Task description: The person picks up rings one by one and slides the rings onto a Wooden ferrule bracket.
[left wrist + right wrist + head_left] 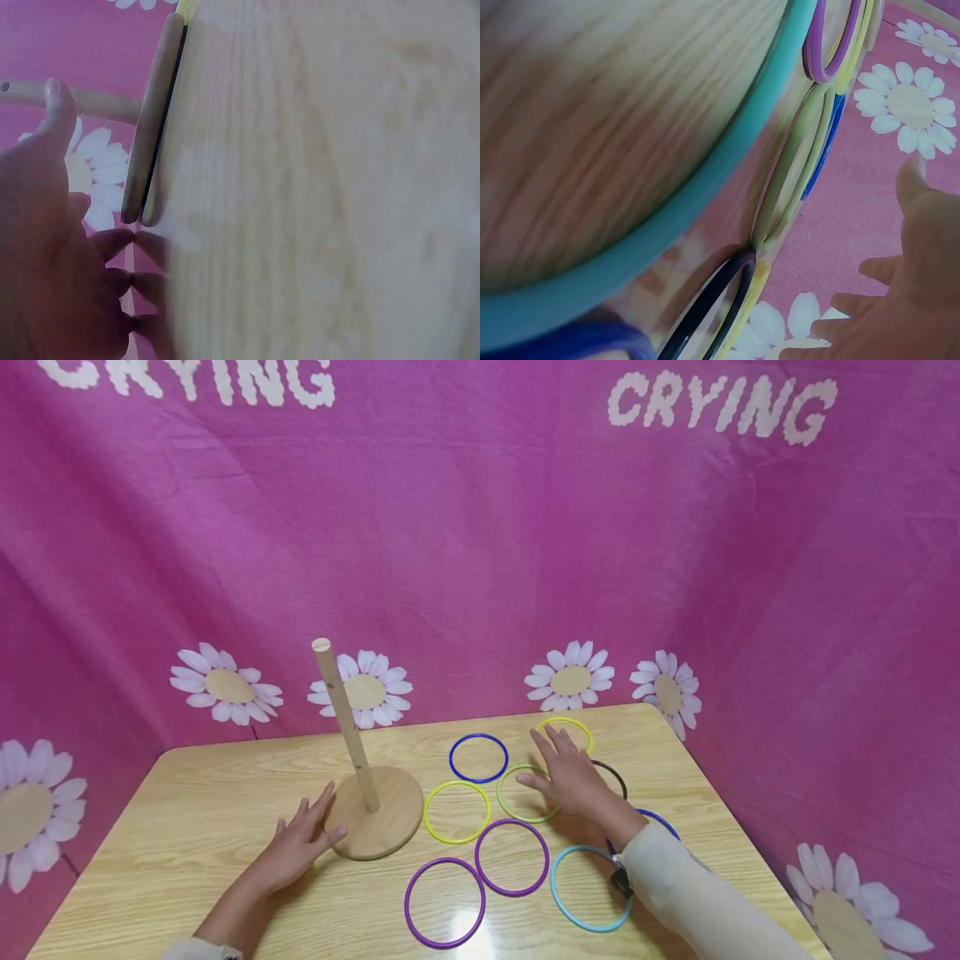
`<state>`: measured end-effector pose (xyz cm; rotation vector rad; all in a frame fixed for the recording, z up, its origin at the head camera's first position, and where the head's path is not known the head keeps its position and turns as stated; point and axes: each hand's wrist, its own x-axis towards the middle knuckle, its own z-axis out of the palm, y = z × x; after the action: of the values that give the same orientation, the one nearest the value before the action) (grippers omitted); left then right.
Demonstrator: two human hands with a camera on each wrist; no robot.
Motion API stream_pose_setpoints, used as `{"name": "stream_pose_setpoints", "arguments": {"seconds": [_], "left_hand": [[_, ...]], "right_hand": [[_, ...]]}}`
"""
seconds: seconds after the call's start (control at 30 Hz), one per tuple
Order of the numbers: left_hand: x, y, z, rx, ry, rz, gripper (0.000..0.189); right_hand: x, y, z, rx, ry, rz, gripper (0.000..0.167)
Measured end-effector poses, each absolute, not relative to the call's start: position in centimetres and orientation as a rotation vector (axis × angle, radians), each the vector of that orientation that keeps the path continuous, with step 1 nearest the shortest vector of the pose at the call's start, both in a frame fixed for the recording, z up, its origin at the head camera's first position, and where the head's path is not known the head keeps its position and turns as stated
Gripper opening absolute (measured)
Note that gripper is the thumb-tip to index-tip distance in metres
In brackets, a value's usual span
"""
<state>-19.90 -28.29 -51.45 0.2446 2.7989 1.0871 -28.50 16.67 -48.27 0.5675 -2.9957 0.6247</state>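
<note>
The left hand [294, 843], spread and empty, is flanking a peg [347, 727] its broad base [393, 827] is keeping upright; the right hand [576, 779], likewise spread and empty, is hovering over rings [498, 792] on the tabletop [210, 793].

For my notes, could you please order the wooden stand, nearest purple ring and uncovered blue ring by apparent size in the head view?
1. Wooden stand
2. Nearest purple ring
3. Uncovered blue ring
</note>
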Motion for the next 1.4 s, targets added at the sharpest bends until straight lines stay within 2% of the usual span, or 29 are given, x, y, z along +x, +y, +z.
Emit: {"name": "stream_pose_setpoints", "arguments": {"seconds": [0.73, 1.4], "left_hand": [[-19.4, -28.4, -52.7, 0.341, 2.876, 1.131, 0.081], [-19.3, -28.2, -52.7, 0.325, 2.923, 1.08, 0.078]], "right_hand": [[-32.0, 14.5, -48.6, 0.699, -3.064, 0.801, 0.082], [-35.8, 11.9, -50.4, 0.75, -3.016, 0.911, 0.057]]}}
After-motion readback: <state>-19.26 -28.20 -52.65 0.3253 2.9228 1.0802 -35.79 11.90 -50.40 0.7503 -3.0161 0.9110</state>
